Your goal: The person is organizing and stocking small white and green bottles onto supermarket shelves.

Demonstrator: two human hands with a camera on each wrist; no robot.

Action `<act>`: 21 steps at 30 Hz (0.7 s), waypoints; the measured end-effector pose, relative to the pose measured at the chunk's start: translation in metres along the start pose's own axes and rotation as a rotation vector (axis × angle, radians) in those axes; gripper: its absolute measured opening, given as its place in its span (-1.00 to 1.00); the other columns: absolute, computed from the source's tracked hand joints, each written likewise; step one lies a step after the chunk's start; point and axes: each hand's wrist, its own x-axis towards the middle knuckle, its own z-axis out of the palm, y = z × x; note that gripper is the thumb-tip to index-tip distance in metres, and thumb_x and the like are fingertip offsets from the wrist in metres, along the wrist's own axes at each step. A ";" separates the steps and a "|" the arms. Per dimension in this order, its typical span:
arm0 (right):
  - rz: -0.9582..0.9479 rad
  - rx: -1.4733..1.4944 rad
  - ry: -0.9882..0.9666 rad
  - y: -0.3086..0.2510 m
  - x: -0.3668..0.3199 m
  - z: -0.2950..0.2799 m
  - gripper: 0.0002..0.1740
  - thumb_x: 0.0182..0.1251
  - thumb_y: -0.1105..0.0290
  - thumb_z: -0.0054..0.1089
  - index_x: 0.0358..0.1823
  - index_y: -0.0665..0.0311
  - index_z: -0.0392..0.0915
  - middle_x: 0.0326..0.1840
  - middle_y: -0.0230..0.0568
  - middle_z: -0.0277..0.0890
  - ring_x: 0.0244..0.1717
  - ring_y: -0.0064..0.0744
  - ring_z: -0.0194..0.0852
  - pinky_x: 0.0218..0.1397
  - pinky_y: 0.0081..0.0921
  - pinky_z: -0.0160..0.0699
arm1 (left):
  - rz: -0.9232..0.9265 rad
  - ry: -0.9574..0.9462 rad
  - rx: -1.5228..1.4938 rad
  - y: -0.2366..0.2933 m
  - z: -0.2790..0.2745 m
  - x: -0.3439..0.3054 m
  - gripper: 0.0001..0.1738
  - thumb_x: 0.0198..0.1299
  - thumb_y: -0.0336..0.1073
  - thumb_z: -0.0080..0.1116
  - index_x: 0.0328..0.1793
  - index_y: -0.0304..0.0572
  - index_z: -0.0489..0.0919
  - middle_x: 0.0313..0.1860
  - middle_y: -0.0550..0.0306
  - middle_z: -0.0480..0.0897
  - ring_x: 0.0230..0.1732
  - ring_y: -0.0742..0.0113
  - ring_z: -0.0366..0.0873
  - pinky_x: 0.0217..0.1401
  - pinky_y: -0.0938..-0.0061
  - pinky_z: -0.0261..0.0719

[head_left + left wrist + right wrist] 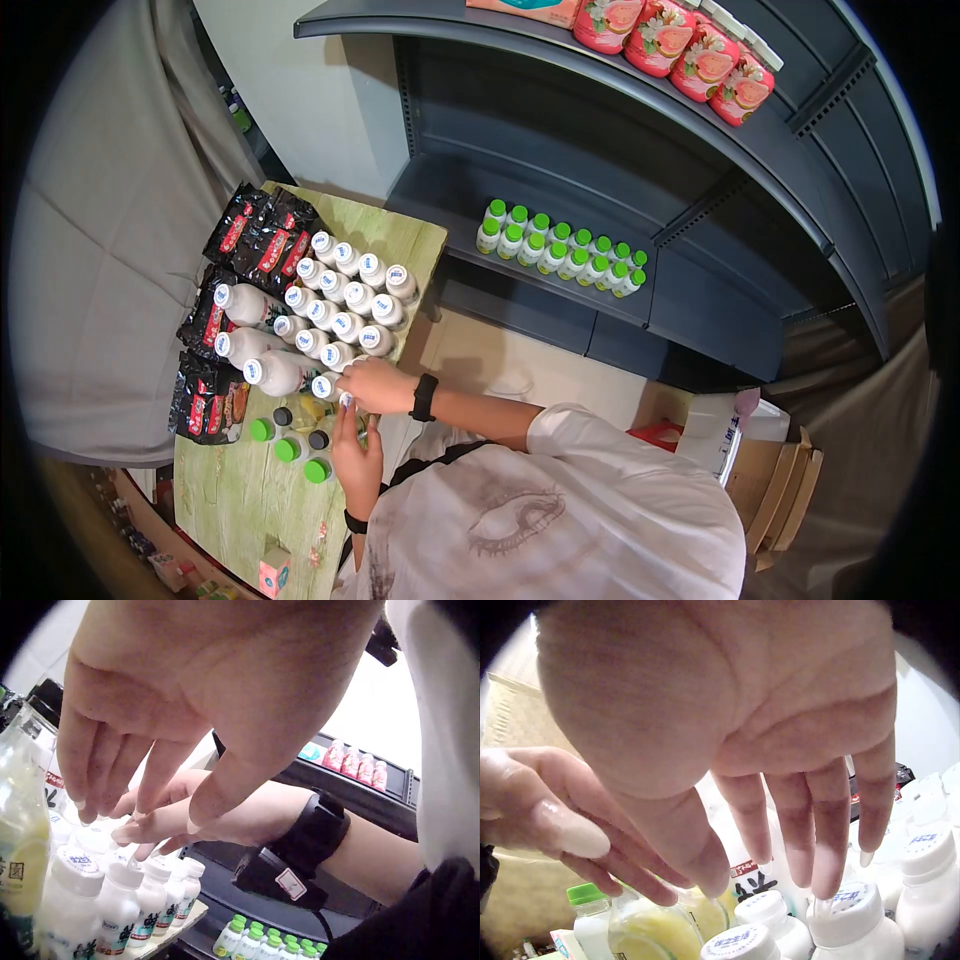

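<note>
White-capped small bottles (347, 325) stand in rows on the table. At the near end of the rows, my right hand (375, 385) reaches down over them; in the right wrist view this right hand (727, 712) has its fingers extended, fingertips at a white cap (846, 909) and the thumb beside another white-capped bottle (742, 943). My left hand (357, 460) is close beside it, fingers pointing at a small white cap. In the left wrist view the left hand (217, 697) has relaxed fingers above the bottles (76, 881). Contact of its fingertips is hard to tell.
Larger white bottles (280, 372) and black packets (215, 410) lie left of the rows. Green-capped bottles (317, 470) stand near my left hand. A pink box (273, 572) is at the table's near end. The shelf (690, 335) holds rows of green-capped bottles (560, 250).
</note>
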 end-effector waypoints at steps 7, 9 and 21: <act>-0.014 0.016 -0.007 -0.001 -0.008 0.003 -0.76 0.09 0.37 0.26 -0.21 0.28 0.56 -0.28 -0.13 0.53 -0.18 -0.06 0.58 -0.14 -0.13 0.55 | -0.037 -0.031 -0.012 -0.013 0.014 -0.010 -0.46 0.24 -0.33 0.17 0.31 -0.52 0.44 0.29 -0.43 0.48 0.28 -0.32 0.46 0.32 0.11 0.43; -0.018 0.017 -0.008 -0.005 -0.009 0.004 -0.75 0.08 0.37 0.27 -0.20 0.28 0.57 -0.30 -0.13 0.52 -0.20 -0.06 0.57 -0.18 -0.12 0.54 | -0.022 -0.021 -0.016 -0.014 0.016 -0.012 -0.45 0.25 -0.33 0.17 0.31 -0.52 0.43 0.28 -0.44 0.48 0.29 -0.33 0.45 0.33 0.10 0.43; -0.027 0.022 -0.027 -0.013 -0.031 0.012 -0.75 0.02 0.42 0.27 -0.22 0.29 0.57 -0.29 -0.09 0.55 -0.19 -0.02 0.59 -0.16 -0.11 0.55 | 0.054 0.020 -0.070 0.006 0.014 -0.033 -0.49 0.26 -0.38 0.12 0.32 -0.48 0.44 0.29 -0.42 0.49 0.31 -0.32 0.43 0.36 0.09 0.38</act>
